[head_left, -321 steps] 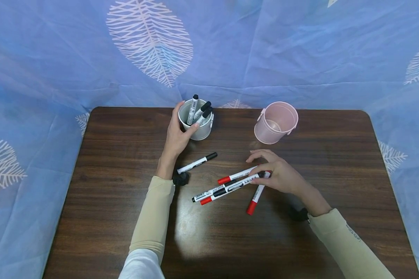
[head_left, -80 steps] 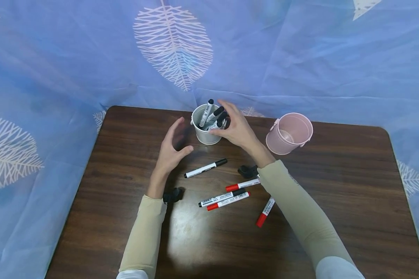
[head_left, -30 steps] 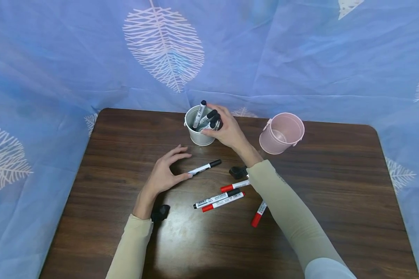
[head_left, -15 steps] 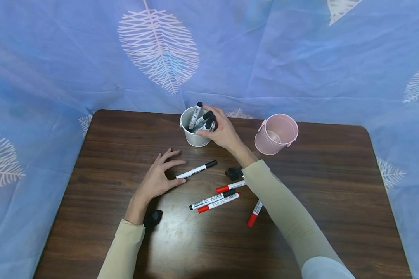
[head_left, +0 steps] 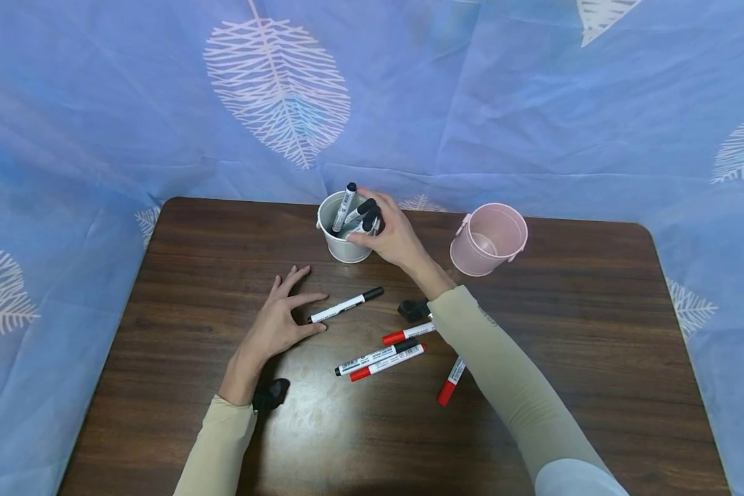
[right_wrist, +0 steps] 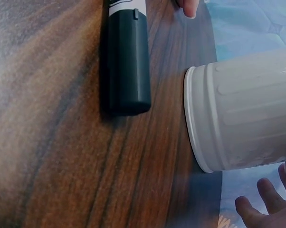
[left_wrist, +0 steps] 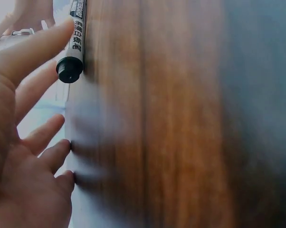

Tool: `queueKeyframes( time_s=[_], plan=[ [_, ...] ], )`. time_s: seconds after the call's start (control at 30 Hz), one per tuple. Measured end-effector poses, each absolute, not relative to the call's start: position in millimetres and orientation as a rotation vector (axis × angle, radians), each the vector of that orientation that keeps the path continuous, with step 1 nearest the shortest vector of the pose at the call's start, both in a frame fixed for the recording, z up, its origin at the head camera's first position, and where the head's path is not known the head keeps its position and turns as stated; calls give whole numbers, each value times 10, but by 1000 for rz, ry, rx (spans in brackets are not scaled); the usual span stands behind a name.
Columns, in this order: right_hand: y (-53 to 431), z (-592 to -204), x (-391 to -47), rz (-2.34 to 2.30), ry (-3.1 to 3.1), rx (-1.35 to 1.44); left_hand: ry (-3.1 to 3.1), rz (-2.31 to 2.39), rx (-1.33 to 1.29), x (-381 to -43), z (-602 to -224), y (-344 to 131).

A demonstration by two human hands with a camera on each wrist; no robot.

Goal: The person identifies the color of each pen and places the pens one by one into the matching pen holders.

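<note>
One black marker lies on the worktop, its rear end between thumb and forefinger of the left hand. This hand is spread and grips nothing; whether it touches the marker, I cannot tell. The right hand holds the white bucket by its side, thumb at the rim and fingers curved behind. In this bucket lean three markers. Nearer to the person lie another black marker and three red markers, two partly hidden by the right sleeve. The pink bucket stands at right.

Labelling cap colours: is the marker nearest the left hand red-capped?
No, the marker by the left hand has a black cap.
</note>
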State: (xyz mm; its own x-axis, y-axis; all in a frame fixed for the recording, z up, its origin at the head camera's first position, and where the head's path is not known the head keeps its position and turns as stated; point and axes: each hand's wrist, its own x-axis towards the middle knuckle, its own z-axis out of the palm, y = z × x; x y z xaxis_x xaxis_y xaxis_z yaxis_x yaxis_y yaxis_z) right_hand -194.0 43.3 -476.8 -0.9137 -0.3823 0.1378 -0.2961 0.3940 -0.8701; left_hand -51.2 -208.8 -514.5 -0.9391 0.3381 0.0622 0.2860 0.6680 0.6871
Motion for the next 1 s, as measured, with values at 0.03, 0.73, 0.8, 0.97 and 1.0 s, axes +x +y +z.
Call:
queueKeyframes(
  time_s=[0.03, 0.73, 0.8, 0.97, 1.0],
  plan=[
    [432, -4770, -1937, -1567, 2549, -621, 2807, 1139, 524, -508, -5152, -2087],
    [434, -4770, -1930, -1560, 2570, -620, 2898, 1202, 470, -496, -5176, -2048],
    [433, -4770, -1928, -1564, 2566, -624, 2894, 1222, 471, -492, -5177, -2045],
    [445, -4773, -1923, -1571, 2556, -624, 2887, 1282, 468, -487, -5191, -2031],
    [454, -4773, -1921, -1573, 2551, -616, 2881, 1301, 470, -489, -5201, -2022]
  ],
)
